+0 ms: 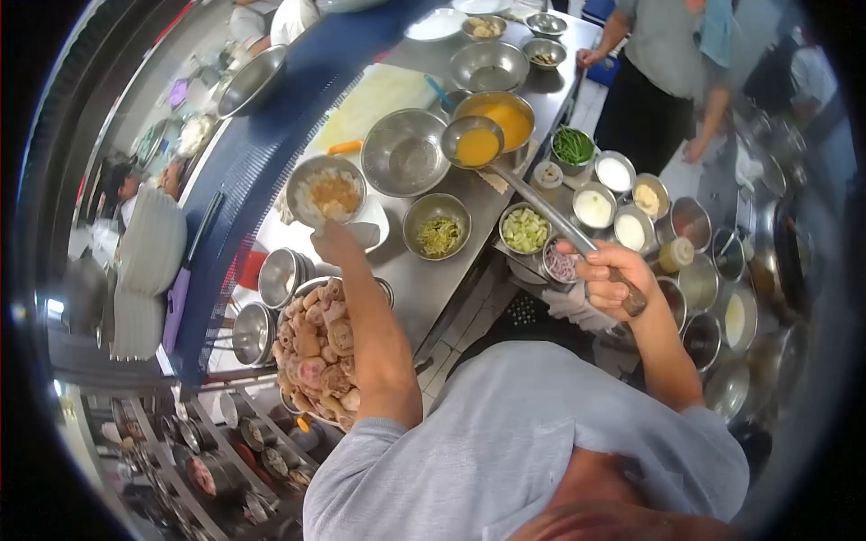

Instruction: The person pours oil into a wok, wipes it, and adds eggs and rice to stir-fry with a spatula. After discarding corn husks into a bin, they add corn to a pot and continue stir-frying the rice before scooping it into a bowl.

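Right grip [612, 279] wrapped on ladle [541, 200], long axis slanting back-right from sauce pot [533, 126] | food bowl [299, 187] left of pot, left grip [338, 242] nearer, at rim; closure unclear

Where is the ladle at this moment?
In the head view, right of centre: the right hand holds the ladle, its cup by the pot of orange liquid.
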A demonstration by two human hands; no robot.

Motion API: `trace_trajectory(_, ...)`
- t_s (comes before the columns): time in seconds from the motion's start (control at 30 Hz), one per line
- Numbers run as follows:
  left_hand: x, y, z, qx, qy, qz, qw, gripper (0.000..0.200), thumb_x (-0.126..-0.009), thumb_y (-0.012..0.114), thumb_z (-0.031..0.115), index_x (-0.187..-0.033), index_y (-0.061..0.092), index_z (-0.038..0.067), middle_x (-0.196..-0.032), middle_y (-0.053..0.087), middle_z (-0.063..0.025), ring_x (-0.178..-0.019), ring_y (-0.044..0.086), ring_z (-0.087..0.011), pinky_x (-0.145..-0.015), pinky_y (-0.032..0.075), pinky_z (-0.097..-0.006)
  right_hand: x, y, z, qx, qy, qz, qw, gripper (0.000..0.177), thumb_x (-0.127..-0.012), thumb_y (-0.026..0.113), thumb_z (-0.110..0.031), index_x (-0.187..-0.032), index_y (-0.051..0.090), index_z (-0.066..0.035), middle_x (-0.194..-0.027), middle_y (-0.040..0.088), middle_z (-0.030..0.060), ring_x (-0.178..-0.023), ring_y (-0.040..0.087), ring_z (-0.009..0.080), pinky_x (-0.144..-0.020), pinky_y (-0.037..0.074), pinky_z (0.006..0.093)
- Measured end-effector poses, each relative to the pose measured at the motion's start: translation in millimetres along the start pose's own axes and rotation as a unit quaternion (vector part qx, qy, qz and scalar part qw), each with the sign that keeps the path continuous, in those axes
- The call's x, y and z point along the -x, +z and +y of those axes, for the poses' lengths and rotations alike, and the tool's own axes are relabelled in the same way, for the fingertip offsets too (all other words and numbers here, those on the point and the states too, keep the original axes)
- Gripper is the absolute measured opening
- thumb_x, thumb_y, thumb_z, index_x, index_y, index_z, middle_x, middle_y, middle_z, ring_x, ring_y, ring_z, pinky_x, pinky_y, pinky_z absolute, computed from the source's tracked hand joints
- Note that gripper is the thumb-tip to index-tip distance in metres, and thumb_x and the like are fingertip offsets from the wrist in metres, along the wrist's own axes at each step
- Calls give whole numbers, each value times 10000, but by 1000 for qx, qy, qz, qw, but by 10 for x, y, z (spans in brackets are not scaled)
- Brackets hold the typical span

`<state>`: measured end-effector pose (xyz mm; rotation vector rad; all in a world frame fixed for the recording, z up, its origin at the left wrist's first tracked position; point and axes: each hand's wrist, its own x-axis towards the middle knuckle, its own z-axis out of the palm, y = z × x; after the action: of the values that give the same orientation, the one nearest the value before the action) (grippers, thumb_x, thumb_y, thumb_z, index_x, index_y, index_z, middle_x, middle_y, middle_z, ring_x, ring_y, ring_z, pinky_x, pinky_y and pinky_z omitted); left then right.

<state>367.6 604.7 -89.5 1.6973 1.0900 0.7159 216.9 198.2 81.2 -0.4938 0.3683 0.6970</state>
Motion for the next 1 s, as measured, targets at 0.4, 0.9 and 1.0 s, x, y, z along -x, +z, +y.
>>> trace_trajectory(0.4, 1383, 307, 262, 51, 177, -540, 821, 366, -730, 574, 76, -1066, 551, -66, -975, 615, -143, -815, 593, -242, -717, 486, -363, 1419, 287, 1165, -108, -153, -50, 981, 413, -918, 372, -18, -1329, 384, 25, -682, 419, 25, -359, 400, 84, -333, 342, 235)
trace_trajectory(0.9, 6359, -1828, 504, -58, -27, -898, 436, 378, -825, 547, 39, -1186, 474, -48, -1061, 595, -145, -888, 623, -253, -747, 531, -358, 5820, -499, 3299, -129, -583, 313, 739, 460, -859, 539, -49, -1296, 416, 20, -603, 390, 2, -352, 391, 63, -300, 290, 215)
trace_trajectory(1.0, 6569, -1917, 238, -47, -48, -902, 427, 354, -814, 561, 17, -1157, 496, -43, -1046, 601, -142, -876, 621, -233, -738, 521, -339, 6213, -856, 3526, -164, -636, 399, 640, 430, -816, 559, -46, -1225, 452, 34, -591, 418, 5, -359, 404, 78, -298, 296, 222)
